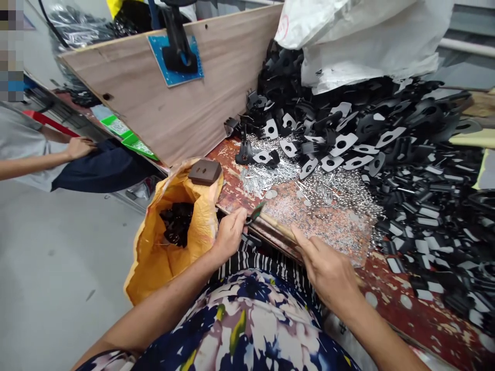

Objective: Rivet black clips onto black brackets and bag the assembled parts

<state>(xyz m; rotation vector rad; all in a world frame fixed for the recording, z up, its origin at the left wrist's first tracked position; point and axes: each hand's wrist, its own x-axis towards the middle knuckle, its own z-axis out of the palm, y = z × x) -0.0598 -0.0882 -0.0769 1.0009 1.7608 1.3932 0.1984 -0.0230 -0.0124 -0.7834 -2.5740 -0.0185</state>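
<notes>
My right hand (328, 268) is wrapped around the light wooden handle of a hammer (276, 225), whose narrow dark green head (257, 210) points toward my left hand. At the table's front edge, my left hand (232, 232) is closed, with thumb and fingers pinching a small black plastic part (249, 220). Hammer head and part are close together; whether they touch I cannot tell. Just below my left fingers is another black plastic piece (252, 240). Small metal pins (266, 178) lie in heaps on the worn red tabletop (381, 265) beyond both hands.
Black plastic parts (386, 129) pile up at the back and right under a white sack (367, 46). A yellow sack (143, 257) holding dark parts stands left, a brown block (204, 172) on its rim. A wooden board (216, 77) rises behind. Another person's hand (81, 148) is far left.
</notes>
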